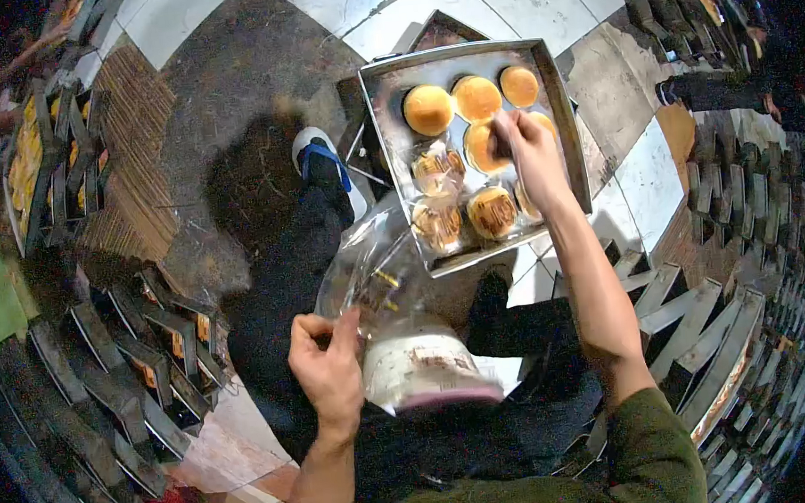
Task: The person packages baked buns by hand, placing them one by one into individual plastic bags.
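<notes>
My left hand [328, 361] pinches the edge of a clear plastic bag [357, 272], which spreads between it and the tray. My right hand [537, 160] is over a shallow metal baking tray [569, 148], fingers curled against the right side of a golden bun [482, 151]. How firmly they hold it is hidden. Other plain golden buns, such as one bun [428, 109], sit in the tray's far part. Closer to me lie buns in clear wrapping, among them a wrapped bun [491, 213] with a dark brown top.
A white tub [416, 359] smeared with brown stands between my legs. Stacked metal trays [712, 345] crowd the right, with more stacked trays [100, 370] at left. A sandalled foot [325, 163] is left of the tray. Cardboard [134, 140] lies on the tiled floor.
</notes>
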The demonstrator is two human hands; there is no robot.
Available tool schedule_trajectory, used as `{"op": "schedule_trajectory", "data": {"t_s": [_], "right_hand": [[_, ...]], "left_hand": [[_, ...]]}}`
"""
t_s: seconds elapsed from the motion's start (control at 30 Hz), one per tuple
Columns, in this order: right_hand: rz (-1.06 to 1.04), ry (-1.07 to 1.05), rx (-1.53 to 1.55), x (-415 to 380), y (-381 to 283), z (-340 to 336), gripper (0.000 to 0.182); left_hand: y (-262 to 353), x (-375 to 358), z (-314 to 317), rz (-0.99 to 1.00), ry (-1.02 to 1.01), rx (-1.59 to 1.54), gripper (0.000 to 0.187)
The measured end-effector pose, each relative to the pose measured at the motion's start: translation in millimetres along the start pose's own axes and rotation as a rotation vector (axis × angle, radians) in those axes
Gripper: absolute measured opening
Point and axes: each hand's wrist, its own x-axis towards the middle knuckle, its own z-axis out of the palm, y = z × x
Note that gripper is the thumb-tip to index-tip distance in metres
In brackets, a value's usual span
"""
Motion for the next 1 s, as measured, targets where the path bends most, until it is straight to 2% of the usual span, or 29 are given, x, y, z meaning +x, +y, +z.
{"op": "schedule_trajectory", "data": {"t_s": [0.03, 0.07, 0.1, 0.17, 0.23, 0.3, 0.33, 0.37, 0.43, 0.5, 0.53, 0.57, 0.63, 0.7, 0.73, 0.77, 0.8, 0.83, 0.87, 0.9, 0.97, 1.0], "right_hand": [[-0.004, 0.070, -0.059, 12, 19, 3, 0.032], [-0.070, 0.180, -0.381, 12, 19, 8, 0.038], [-0.068, 0.326, -0.620, 96, 65, -7, 0.040], [0.110, 0.276, -0.753, 107, 120, 2, 0.049], [0.136, 0.205, -0.743, 103, 130, 6, 0.053], [0.151, 0.132, -0.729, 82, 126, 17, 0.057], [-0.039, 0.243, -0.941, 63, 107, 27, 0.057], [-0.232, 0.360, -1.149, 51, 94, 33, 0.058], [-0.329, 0.402, -1.067, 52, 134, 21, 0.053], [0.432, 0.098, 0.066, 51, 140, 1, 0.051], [0.469, -0.062, 0.500, 43, 140, -15, 0.037], [0.489, -0.013, 1.032, 5, 65, -13, 0.029], [0.312, 0.002, 1.232, -41, 3, -26, 0.028], [0.165, 0.003, 1.240, -84, -34, -41, 0.029], [0.133, -0.080, 1.169, -111, -60, -46, 0.030], [0.101, -0.173, 1.089, -134, -81, -50, 0.034], [0.007, -0.141, 0.931, -162, -107, -46, 0.032], [0.070, -0.146, 0.789, -175, -92, -51, 0.032], [0.121, -0.077, 0.632, -203, -124, -39, 0.049], [-0.052, -0.076, 0.421, -227, -127, -31, 0.058], [0.012, -0.055, 0.389, -271, -146, -13, 0.060], [0.057, -0.018, 0.552, -283, -138, -9, 0.059]], "left_hand": [[8, -13, -8, -0.130, -0.020, -0.104, 0.018], [17, -23, -14, -0.258, -0.037, -0.208, 0.018], [-8, 30, 24, -0.210, -0.071, -0.282, 0.018], [2, 24, 16, -0.447, -0.094, -0.586, 0.018], [0, 24, 12, -0.468, -0.160, -0.626, 0.015], [6, 22, 18, -0.579, -0.060, -0.704, 0.013], [-4, 21, 15, -0.543, -0.142, -0.698, 0.011], [-4, 20, 15, -0.531, -0.140, -0.699, 0.011], [-1, 19, 14, -0.514, -0.205, -0.699, 0.015], [-8, 20, 11, -0.490, -0.203, -0.699, 0.014], [-10, 19, 10, -0.470, -0.266, -0.662, 0.011], [-8, 18, 11, -0.450, -0.332, -0.627, 0.009], [0, 15, 15, -0.385, -0.357, -0.622, 0.010], [-13, 16, 16, -0.270, -0.432, -0.572, 0.011], [-10, 14, 15, -0.182, -0.461, -0.374, 0.012], [3, 8, 16, -0.161, -0.471, -0.383, 0.012], [21, -1, 17, -0.110, -0.481, -0.272, 0.013], [30, -12, 15, -0.067, -0.484, -0.160, 0.014], [22, -17, 13, -0.042, -0.525, -0.284, 0.019], [24, -27, 11, -0.032, -0.523, -0.288, 0.019], [31, -42, 6, 0.221, -0.434, -0.145, 0.025], [33, -46, 2, 0.288, -0.368, -0.169, 0.034]]}}
